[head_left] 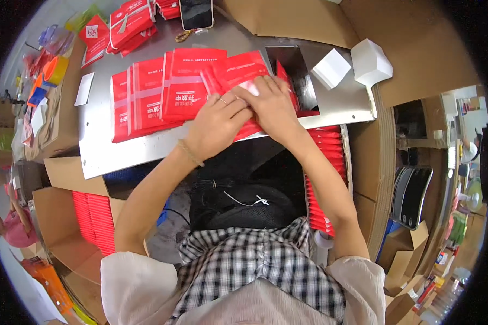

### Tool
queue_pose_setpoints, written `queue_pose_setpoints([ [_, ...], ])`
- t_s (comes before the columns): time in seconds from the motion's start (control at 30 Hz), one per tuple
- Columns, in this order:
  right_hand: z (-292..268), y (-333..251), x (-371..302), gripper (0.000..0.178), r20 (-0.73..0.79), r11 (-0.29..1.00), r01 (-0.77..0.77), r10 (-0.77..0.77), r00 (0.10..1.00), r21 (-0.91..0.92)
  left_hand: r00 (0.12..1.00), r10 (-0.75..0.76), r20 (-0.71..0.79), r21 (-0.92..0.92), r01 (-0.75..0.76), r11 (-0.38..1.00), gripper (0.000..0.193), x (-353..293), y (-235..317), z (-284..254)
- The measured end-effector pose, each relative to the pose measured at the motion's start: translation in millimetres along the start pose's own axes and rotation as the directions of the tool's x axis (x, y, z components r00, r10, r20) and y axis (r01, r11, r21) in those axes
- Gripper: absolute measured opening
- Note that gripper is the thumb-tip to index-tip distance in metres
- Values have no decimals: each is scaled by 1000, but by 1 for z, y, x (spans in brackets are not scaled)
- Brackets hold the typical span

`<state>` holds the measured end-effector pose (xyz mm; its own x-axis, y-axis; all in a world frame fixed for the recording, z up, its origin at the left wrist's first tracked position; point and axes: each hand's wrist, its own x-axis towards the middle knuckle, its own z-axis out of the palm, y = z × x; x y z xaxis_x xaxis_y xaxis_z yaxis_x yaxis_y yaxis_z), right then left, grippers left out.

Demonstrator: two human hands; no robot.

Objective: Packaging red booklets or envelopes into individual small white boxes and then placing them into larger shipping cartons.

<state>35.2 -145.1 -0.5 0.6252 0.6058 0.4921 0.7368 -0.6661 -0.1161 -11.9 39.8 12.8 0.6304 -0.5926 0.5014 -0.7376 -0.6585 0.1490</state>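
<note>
Both my hands are together at the front of a metal tabletop (pixel 98 158), over a red flat packet (pixel 241 64). My left hand (pixel 219 122) has its fingers curled on the packet's lower part. My right hand (pixel 274 108) bends its fingers over the packet's right side, and a small white piece (pixel 249 87) shows by them. What lies under the fingers is hidden. To the left, overlapping red packets (pixel 146 95) with pale bands lie in a fanned row. Just right of my right hand, a red packet (pixel 285 81) stands in a metal slot (pixel 303 67).
White small boxes (pixel 331 69) stand at the right, by a large open carton (pixel 423 49). A phone (pixel 197 13), beads (pixel 184 36) and bundled red packets (pixel 130 27) lie at the back. Cartons with rows of red packets (pixel 95 219) flank me below the tabletop.
</note>
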Motion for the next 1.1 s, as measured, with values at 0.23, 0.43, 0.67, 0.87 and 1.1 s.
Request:
queue_pose_setpoints([
  [0.23,-9,66,-15,35,33,510,-480,661,750,714,994,-95,53,-168,102,980,22,22,59,11],
  [0.43,-19,20,-6,42,121,717,-522,532,838,463,870,-42,491,-617,381,689,47,31,102,146],
  [0.67,-49,115,-43,20,-249,851,-472,417,874,-231,734,-114,670,-376,467,800,72,64,133,120],
  [0.87,-62,148,-51,17,-101,730,-513,613,784,451,943,-330,-49,-420,280,863,16,61,70,26],
  [1.1,-68,126,-25,15,-114,921,-388,382,917,-32,895,-223,386,196,157,968,33,134,-2,89],
])
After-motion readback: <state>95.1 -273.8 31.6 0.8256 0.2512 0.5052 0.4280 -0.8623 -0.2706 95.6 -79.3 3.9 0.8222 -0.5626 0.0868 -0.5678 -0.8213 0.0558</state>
